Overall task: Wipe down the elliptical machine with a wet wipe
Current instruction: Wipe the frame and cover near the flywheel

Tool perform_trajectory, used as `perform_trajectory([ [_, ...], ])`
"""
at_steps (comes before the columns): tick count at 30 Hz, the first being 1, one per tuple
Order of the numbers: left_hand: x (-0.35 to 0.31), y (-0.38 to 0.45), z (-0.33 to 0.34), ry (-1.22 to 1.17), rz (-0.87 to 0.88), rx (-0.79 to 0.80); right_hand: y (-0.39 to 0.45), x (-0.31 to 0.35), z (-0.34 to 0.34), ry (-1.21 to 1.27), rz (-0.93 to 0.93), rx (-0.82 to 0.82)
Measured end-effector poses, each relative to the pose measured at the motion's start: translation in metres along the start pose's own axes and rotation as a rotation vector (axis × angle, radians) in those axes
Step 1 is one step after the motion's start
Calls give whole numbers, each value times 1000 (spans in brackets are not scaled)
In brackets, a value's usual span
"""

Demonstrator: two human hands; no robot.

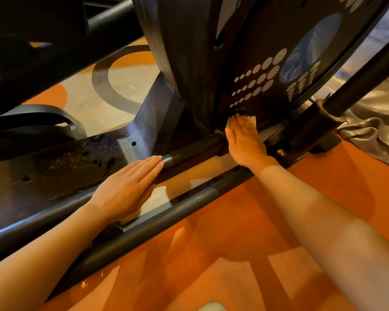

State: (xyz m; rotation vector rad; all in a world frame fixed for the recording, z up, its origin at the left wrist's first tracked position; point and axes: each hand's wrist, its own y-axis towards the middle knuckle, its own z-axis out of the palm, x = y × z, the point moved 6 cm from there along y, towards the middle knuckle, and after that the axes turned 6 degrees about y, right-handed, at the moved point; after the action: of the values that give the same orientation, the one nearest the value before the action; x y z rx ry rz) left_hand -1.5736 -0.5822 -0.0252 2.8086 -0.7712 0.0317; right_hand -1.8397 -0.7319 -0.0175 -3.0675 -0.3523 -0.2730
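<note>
Head view, looking down at the base of the elliptical machine (pixel 189 63); its dark flywheel housing (pixel 263 70) bears rows of pale dots and a bluish round panel.

Right hand (pixel 245 140): fingers straight and together, palm flat against the lower edge of the housing; it presses the wet wipe (pixel 251 118) onto the surface; not clenched, fingers not curled round the wipe; only a pale crumpled edge of the wipe shows past the fingertips, the remainder hidden under the hand.

Left hand (pixel 126 187): fingers straight and together, released, grasping nothing; it lies flat over the lower frame, fingertips reaching the horizontal bar (pixel 189 151) that runs toward the right hand; whether the palm bears weight cannot be told.

Base plate (pixel 54 167): dark, speckled, with small holes and darker blotches; a second frame tube (pixel 144 223) runs diagonally nearer the camera, just below the left wrist.

Surroundings: orange floor (pixel 234 254) with grey and cream curved markings on the far side; crumpled silvery sheet (pixel 373 131) on the floor at right, beside the machine's rail.
</note>
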Motion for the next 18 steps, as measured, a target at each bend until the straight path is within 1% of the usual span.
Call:
perform_trajectory([
  [1, 0, 0, 1, 2, 1, -2, 3, 4, 2, 27, 68, 1],
  [3, -1, 0, 0, 9, 2, -4, -1, 16, 5, 170, 193, -16],
  [4, -1, 1, -1, 13, 1, -2, -5, 23, 6, 237, 213, -21],
  [6, -1, 2, -1, 29, 2, 2, -16, 32, 7, 292, 159, 1],
  [8, -1, 2, -1, 31, -4, 9, -21, 28, 7, 242, 65, 15],
  [9, -1, 1, -1, 21, -10, 9, -20, 20, 5, 198, 53, 11],
  [10, -1, 1, -1, 15, -12, 8, -17, 9, 4, 176, 88, 13],
  [11, -2, 0, -1, 14, -10, 9, -13, -4, 1, 186, 164, 19],
  [13, -3, 0, -1, 18, -4, 8, -2, -23, -6, 256, 312, 21],
  [15, -2, 1, -1, 23, -6, 3, 5, -24, -8, 292, 325, 25],
  [18, -3, 4, -2, 17, -12, 18, -8, -7, -3, 244, 226, 15],
])
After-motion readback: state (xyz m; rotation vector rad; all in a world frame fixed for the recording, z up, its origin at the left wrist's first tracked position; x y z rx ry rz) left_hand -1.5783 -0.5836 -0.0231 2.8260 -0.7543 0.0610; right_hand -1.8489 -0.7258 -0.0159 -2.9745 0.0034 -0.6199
